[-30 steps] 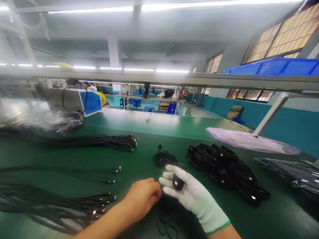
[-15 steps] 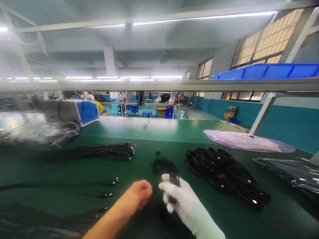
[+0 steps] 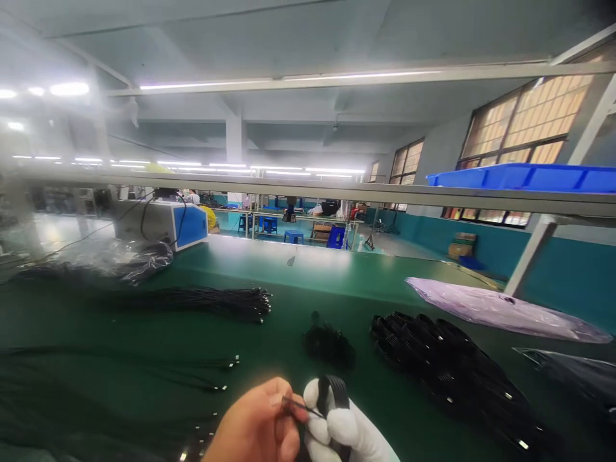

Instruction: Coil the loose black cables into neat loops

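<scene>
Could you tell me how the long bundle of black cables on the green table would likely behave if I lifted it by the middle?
The cable bundle looks thin and long, so both ends would probably droop. Its strands look loose at the connector end, so some may slip out or fan apart. It seems light.

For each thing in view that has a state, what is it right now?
Right hand: gloved, shut on coiled cable.
Left hand: bare, pinching a thin tie against the coil.
Coil pile: wound, lying on the table.
Straight cables: uncoiled, bundled flat.
Pink bag: lying flat.
Blue bin: on the shelf.
</scene>
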Motion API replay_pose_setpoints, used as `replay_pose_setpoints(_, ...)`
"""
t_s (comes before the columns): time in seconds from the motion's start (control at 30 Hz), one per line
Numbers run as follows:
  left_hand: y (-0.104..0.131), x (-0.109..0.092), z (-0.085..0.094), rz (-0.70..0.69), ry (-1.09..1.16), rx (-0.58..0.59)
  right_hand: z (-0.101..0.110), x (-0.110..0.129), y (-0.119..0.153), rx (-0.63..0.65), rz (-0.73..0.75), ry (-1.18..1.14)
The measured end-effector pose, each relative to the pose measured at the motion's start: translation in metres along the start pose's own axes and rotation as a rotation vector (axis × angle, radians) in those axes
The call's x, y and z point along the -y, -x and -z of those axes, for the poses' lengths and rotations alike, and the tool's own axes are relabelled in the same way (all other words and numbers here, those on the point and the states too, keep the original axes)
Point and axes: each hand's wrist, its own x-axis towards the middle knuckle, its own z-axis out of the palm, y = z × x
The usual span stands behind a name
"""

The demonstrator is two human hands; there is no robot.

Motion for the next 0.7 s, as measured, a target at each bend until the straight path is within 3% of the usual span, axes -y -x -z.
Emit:
replay_pose_setpoints(0.03,0.005,-0.008,-0.001,0.008,0.009,0.060,-0.001,0.002,0.001,0.054,-0.011,0.041)
replay_pose_setpoints(0.1,0.013,-0.022,-0.002,0.050,-0.204,0.117,-0.001,0.004,0.001,0.106,-0.027,0.146)
replay_pose_setpoints(0.23,0.020,-0.046,-0.005,0.099,-0.957,0.113,-0.003,0.004,0.003,0.081,-0.030,0.228)
replay_pose_setpoints(0.33,0.026,-0.058,-0.011,0.084,-1.240,0.139,-0.002,0.006,0.005,-0.010,-0.069,0.136)
replay_pose_setpoints(0.47,0.032,-0.065,-0.008,0.073,-1.250,0.018,0.008,0.012,0.006,-0.153,-0.119,0.069)
replay_pose_setpoints(0.57,0.029,-0.061,0.001,-0.006,-1.178,-0.005,0.015,0.012,0.005,-0.114,-0.133,0.110)
replay_pose_setpoints(0.7,0.023,-0.050,0.011,-0.021,-1.083,-0.022,0.008,0.006,0.003,-0.043,-0.175,0.240)
